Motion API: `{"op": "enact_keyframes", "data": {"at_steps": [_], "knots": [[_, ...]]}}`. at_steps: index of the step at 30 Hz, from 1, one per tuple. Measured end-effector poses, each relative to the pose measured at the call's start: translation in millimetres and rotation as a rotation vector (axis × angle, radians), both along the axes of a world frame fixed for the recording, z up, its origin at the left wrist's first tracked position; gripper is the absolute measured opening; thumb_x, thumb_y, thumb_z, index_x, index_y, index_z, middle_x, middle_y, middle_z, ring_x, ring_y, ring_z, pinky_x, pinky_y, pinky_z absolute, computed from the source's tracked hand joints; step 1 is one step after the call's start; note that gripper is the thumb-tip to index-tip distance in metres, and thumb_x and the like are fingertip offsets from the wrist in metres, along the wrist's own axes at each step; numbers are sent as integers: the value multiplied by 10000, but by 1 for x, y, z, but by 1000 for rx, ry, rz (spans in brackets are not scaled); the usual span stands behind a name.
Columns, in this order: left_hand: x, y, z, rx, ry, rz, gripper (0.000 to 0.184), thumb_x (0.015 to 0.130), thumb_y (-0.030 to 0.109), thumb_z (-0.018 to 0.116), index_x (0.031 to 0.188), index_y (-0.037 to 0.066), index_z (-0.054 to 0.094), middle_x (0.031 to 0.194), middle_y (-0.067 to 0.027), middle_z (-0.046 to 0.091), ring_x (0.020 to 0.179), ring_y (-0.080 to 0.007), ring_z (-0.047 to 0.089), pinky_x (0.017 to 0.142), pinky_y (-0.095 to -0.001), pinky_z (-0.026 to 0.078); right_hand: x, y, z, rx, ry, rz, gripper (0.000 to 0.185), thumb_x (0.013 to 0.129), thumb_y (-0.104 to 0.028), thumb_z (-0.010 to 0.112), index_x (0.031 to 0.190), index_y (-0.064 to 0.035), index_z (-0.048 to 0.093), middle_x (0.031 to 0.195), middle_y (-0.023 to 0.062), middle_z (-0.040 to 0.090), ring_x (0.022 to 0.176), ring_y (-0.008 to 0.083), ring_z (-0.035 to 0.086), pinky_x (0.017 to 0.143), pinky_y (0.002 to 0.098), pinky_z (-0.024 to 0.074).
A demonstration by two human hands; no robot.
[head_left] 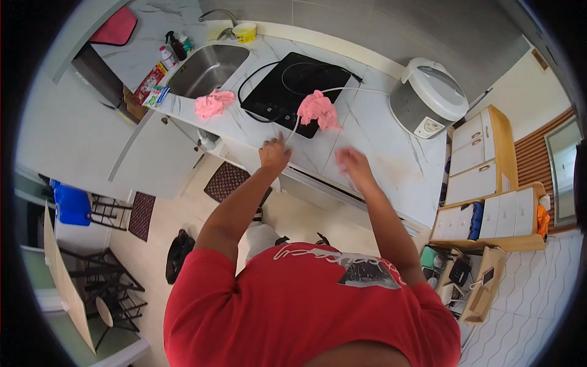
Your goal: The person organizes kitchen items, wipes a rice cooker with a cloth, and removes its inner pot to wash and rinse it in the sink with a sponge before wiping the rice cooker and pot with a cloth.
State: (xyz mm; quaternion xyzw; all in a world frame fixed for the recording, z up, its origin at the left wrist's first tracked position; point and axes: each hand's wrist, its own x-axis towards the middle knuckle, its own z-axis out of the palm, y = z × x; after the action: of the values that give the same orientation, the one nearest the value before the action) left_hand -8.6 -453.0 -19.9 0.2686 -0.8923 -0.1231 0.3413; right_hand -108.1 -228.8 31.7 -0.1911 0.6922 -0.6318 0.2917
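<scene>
My left hand (274, 154) is at the counter's front edge, its fingers closed around a white power cord (294, 129). That cord comes from the rice cooker (422, 101) on the right and passes under a crumpled pink cloth (318, 109). The cloth lies on the right part of a black induction cooktop (278, 92). Over the countertop to the right hovers my right hand (354, 166), apart from the cloth. Motion smears its fingers, and nothing shows in them. A second pink cloth (214, 104) lies beside the sink.
A steel sink (211, 67) with a tap is at the back left, a yellow tub (245, 32) behind it. Bottles and packets stand left of the sink. A black cord loops around the cooktop's left side. Cabinets (474, 156) stand to the right.
</scene>
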Motion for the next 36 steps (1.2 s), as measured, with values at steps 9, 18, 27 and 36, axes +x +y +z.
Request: {"op": "enact_keyframes", "data": {"at_steps": [9, 18, 27, 36], "knots": [[16, -54, 98, 577, 39, -672, 256, 830, 103, 538, 1061, 21, 612, 673, -169, 576, 551, -240, 538, 538, -322, 430, -84, -158, -23, 570, 719, -468, 305, 803, -308, 620, 928, -30, 604, 911, 187, 605, 890, 279, 590, 761, 394, 468], [-4, 11, 209, 794, -295, -1379, 346, 883, 100, 511, 1226, 58, 510, 580, -16, 319, 530, -57, 323, 471, -221, 313, -56, 32, -16, -276, 244, -1168, 106, 861, -38, 439, 816, -16, 533, 725, 82, 585, 609, 153, 561, 533, 262, 461], [-65, 71, 189, 1280, -242, -1101, 522, 906, 95, 464, 1397, 153, 297, 741, 50, 430, 497, -19, 331, 406, -169, 280, -135, 144, 116, 468, 720, -829, 309, 768, -180, 617, 1057, -74, 603, 651, 99, 574, 658, 217, 599, 602, 331, 465], [-99, 61, 140, 1607, 133, -550, 407, 921, 80, 429, 1322, 146, 424, 979, -43, 585, 578, -69, 463, 445, -177, 340, -334, 106, 169, 1193, 1114, -385, 474, 690, -69, 587, 1151, -172, 541, 1141, 133, 510, 962, 284, 588, 802, 377, 488]]}}
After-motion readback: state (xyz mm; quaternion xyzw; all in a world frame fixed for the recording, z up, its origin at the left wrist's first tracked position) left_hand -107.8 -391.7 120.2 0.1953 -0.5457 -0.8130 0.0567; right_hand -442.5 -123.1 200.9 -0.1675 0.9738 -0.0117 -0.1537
